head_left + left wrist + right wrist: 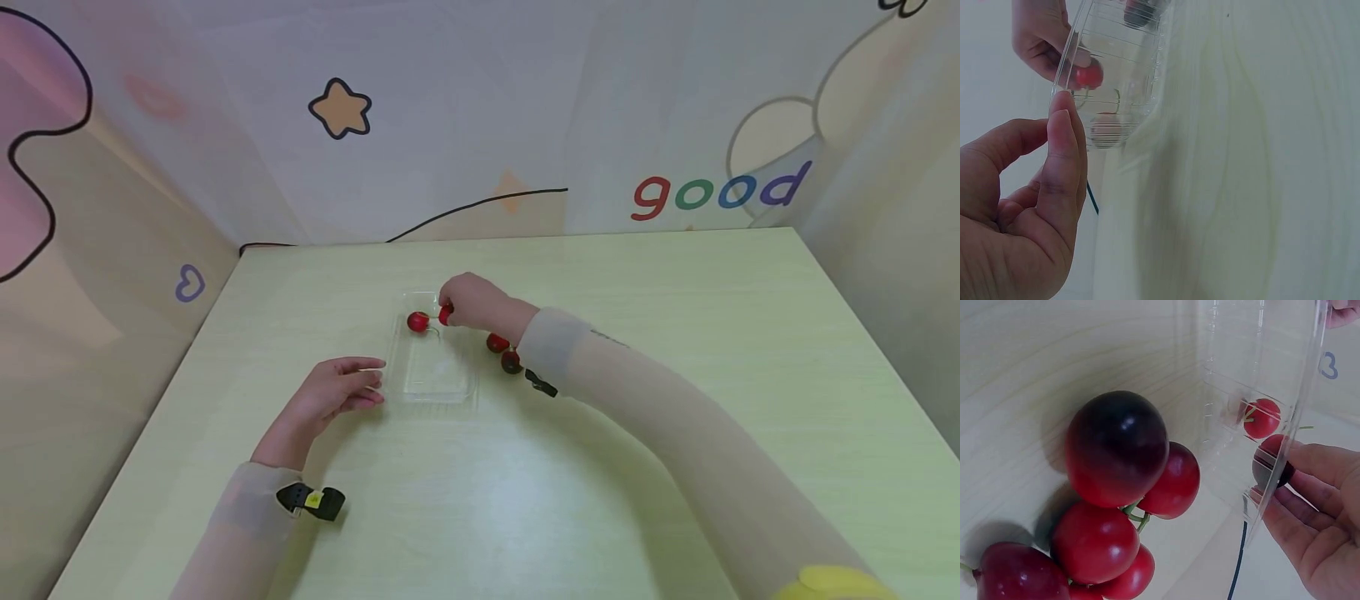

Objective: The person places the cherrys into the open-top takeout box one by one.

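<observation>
A clear plastic box (429,375) lies on the table between the hands. My right hand (480,302) pinches a dark-red cherry (1265,470) by its sides at the box's far end, thumb and fingertips around it. Inside the box, a red cherry (417,322) with a green stem lies close to the held one. My left hand (339,390) is at the box's left side, its fingers (1060,144) extended and the fingertips right at the clear rim. To the right of the box, under my right wrist, lies a bunch of red and dark cherries (1117,450), partly hidden in the head view by the sleeve.
The pale wooden table (600,467) runs back to a printed cloth backdrop (465,100) with a star and the word "good". More cloth hangs at both sides. A wrist camera (311,500) sits on the left sleeve. Something yellow (832,582) shows at the lower right.
</observation>
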Available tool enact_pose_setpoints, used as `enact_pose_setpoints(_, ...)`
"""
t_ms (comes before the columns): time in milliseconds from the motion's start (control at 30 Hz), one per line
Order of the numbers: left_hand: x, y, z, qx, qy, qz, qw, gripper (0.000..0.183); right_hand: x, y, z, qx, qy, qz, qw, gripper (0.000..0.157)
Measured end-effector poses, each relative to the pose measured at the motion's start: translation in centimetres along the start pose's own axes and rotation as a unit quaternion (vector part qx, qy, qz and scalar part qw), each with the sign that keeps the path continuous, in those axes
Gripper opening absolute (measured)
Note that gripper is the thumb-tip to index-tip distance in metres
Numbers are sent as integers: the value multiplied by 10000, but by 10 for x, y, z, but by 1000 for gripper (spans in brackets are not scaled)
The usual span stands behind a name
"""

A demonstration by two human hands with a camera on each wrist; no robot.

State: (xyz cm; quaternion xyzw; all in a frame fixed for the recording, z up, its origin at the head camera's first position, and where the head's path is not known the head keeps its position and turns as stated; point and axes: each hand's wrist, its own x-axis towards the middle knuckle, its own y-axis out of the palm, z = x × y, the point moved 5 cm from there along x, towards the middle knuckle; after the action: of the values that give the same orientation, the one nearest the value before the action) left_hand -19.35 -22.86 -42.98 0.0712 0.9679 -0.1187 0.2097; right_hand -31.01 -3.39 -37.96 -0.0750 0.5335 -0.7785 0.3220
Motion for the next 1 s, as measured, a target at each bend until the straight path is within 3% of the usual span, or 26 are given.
enact_pose_setpoints(333, 1, -1, 3, -63, -14, 20, 10000, 46, 4, 7, 3, -695, -161, 20, 9974, 22)
enact_pose_setpoints(1000, 1, -3, 1, 79, -32, -19, 10000, 45, 6, 12, -1, -883, 96, 168, 9959, 18)
